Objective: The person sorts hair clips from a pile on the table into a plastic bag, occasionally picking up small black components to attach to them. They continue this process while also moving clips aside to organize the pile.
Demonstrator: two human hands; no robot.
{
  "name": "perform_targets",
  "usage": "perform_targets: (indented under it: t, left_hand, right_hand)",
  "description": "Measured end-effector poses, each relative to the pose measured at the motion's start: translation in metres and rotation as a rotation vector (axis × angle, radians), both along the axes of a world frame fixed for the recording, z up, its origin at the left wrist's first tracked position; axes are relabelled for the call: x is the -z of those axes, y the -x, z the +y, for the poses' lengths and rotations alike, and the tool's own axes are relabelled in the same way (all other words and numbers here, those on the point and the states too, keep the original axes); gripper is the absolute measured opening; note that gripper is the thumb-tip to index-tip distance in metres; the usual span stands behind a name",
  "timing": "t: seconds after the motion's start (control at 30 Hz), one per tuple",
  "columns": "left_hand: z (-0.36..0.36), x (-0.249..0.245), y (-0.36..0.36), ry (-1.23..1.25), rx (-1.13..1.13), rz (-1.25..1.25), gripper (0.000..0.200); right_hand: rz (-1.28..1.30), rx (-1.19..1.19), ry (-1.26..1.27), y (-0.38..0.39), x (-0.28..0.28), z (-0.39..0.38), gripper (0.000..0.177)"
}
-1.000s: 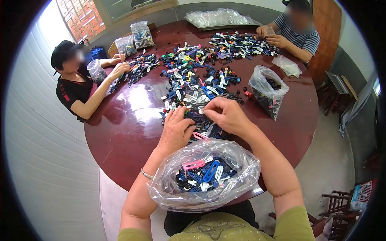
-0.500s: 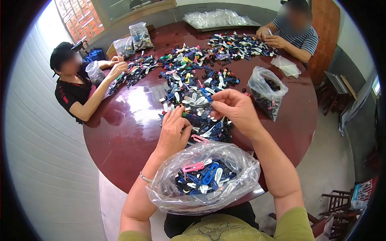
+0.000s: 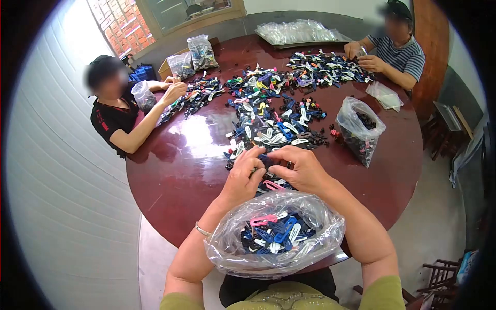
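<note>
Over the near end of a long pile of hair clips (image 3: 274, 135), my left hand (image 3: 242, 178) and my right hand (image 3: 305, 170) are close together. Both have curled fingers. A dark blue hair clip (image 3: 265, 159) shows between the fingertips, with my right thumb and forefinger closed on it. What my left fingertips hold is partly hidden. Just in front of my body stands an open clear plastic bag (image 3: 219, 253) with blue, white, black and pink clips inside. One pink clip (image 3: 276, 185) lies beyond its rim.
Right of the pile, another open bag (image 3: 360, 129) stands on the round table (image 3: 175, 201). Two co-workers (image 3: 116, 124) (image 3: 400, 54) handle clips at the far sides. Filled bags (image 3: 202, 51), flat empty bags (image 3: 386, 96) and a tray of packets (image 3: 299, 33) lie farther back.
My right hand has come down and toward my left hand, bringing the blue clip from above the pile to between both hands. The camera view has shifted slightly.
</note>
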State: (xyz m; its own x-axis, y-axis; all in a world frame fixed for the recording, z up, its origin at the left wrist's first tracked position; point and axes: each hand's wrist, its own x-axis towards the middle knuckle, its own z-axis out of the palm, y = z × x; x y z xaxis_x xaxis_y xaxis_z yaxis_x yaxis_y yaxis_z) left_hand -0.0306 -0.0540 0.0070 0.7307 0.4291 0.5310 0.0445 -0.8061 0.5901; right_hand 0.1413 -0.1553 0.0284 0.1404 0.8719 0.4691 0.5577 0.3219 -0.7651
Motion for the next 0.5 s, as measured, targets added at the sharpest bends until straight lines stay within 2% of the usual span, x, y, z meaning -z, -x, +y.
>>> perform_targets:
  t: [0.1, 0.23, 0.27, 0.33, 0.43, 0.5]
  left_hand:
    - [-0.001, -0.001, -0.001, -0.074, 0.003, 0.026, 0.01]
    - [-0.003, -0.002, -0.002, -0.105, -0.097, 0.005, 0.028]
    - [-0.002, 0.0, 0.0, -0.137, -0.121, 0.057, 0.034]
    - [0.0, 0.006, 0.003, -0.206, -0.184, 0.191, 0.038]
    - [0.0, 0.007, 0.004, -0.209, -0.191, 0.254, 0.044]
    - [-0.002, 0.004, 0.004, -0.205, -0.191, 0.261, 0.046]
  right_hand:
    - [-0.04, -0.044, 0.056, -0.001, 0.004, 0.003, 0.015]
    - [0.272, 0.025, 0.183, -0.004, -0.015, -0.007, 0.012]
    - [0.324, 0.09, 0.2, -0.007, -0.022, -0.009, 0.012]
    - [0.558, 0.056, 0.116, -0.008, -0.044, -0.021, 0.008]
    - [0.403, -0.275, 0.04, -0.013, -0.066, -0.046, 0.007]
    - [0.247, -0.362, 0.104, -0.004, -0.072, -0.05, 0.008]
